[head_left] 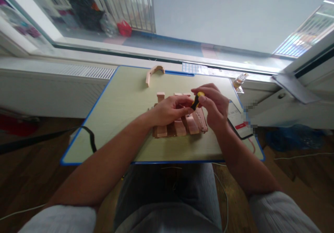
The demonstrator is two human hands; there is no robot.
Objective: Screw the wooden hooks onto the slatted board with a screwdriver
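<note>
A short screwdriver with a yellow and black handle tilts over the wooden assembly on the table. My right hand is closed, with thumb and fingers pinching the top of that handle. From the left, my left hand reaches across the wood and closes thumb and fingers round the handle's lower end. Beneath both hands lies the wooden assembly, several curved light pieces on a reddish-brown base. Small metal bits, perhaps screws, show on its right side. The screwdriver's tip is hidden or too small to make out.
A curved wooden piece stands at the table's back edge, beside a blue strip. On the right lies a tablet-like device; a glass jar is behind it. A black strap crosses the left edge of the table.
</note>
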